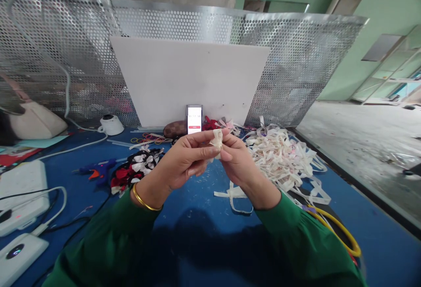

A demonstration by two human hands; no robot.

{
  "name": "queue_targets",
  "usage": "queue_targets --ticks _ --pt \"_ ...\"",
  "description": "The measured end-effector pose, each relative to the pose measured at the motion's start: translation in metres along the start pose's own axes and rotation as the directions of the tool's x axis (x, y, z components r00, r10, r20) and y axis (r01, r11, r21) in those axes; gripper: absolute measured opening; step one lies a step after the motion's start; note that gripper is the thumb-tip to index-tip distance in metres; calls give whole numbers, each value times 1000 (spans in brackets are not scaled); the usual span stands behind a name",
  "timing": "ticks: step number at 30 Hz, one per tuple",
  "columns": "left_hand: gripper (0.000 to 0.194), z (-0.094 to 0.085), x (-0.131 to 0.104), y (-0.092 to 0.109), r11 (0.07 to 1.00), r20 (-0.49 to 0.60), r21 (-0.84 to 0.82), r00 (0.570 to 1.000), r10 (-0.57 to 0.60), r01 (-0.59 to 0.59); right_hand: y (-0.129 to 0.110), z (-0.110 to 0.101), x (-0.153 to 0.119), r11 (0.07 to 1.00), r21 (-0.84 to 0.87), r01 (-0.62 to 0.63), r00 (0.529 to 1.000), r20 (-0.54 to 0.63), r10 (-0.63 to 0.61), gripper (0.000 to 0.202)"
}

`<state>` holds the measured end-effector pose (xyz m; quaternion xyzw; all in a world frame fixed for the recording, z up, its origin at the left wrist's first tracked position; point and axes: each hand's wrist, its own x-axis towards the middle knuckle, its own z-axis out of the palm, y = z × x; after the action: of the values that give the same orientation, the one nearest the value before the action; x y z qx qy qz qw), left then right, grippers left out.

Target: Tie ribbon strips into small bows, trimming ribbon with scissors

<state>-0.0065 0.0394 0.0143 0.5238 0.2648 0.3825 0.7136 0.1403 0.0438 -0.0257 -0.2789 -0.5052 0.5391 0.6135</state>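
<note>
Both hands meet over the middle of the blue table, with a small cream fabric bow (pixel 217 139) pinched between them. The thumb and fingers of my left hand (pixel 184 157) close on its left side. My right hand (pixel 239 159) grips its right side with the fingertips. Part of the bow is hidden behind the fingers. Below my right hand, a loose piece of cream ribbon (pixel 232 194) lies on the table. To the right is a large heap of cream ribbon strips (pixel 283 155). Red, black and white fabric bows (pixel 136 167) are piled left of my left hand.
A blue glue gun (pixel 100 169) lies at the left, near white power strips (pixel 24 190) and cables. A phone (pixel 194 119) leans on a white board (pixel 190 76) at the back. Yellow-handled scissors (pixel 345 230) rest at the right. A perforated metal screen (pixel 296 59) stands behind.
</note>
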Motion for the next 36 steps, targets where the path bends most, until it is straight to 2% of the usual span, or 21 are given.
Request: queue_targets --ticks 3,5,7,9,13,18,21,24,30,33,36 --pt "50 0 2 -1 1000 -3 -18 1000 -6 6 3 1 -1 996 -65 68 998 17 -67 30" --pt "48 -1 2 -1 1000 -14 -19 1000 2 -2 4 0 -1 967 -195 164 986 17 -164 23" --pt "48 -3 2 0 1000 -30 -5 999 24 -24 4 -3 -1 884 -382 268 961 40 -274 16" --pt "48 -6 1 2 998 -34 26 998 59 -58 1 -6 -1 776 -531 340 936 115 -332 16" --pt "47 -14 0 7 979 -56 146 987 149 -139 -14 -15 -3 678 -650 344 938 267 -220 22" --pt "44 -18 1 9 943 -61 295 982 177 -152 -46 -21 -11 604 -746 280 960 232 -158 18" --pt "44 -17 2 8 939 -55 311 984 170 -145 -55 -20 -14 625 -751 211 978 164 -133 21" --pt "43 -14 2 6 943 -75 299 981 176 -147 -49 -17 -12 701 -690 180 982 81 -172 23" --pt "46 -9 4 1 962 -123 242 979 160 -127 -28 -9 -9 843 -443 305 924 -77 -375 14" --pt "44 -10 6 0 961 -134 246 977 167 -130 -22 -8 -7 889 -322 325 938 -10 -346 17" --pt "43 -10 7 -2 955 -118 268 979 165 -129 -21 -12 -4 929 -251 271 963 80 -259 22"
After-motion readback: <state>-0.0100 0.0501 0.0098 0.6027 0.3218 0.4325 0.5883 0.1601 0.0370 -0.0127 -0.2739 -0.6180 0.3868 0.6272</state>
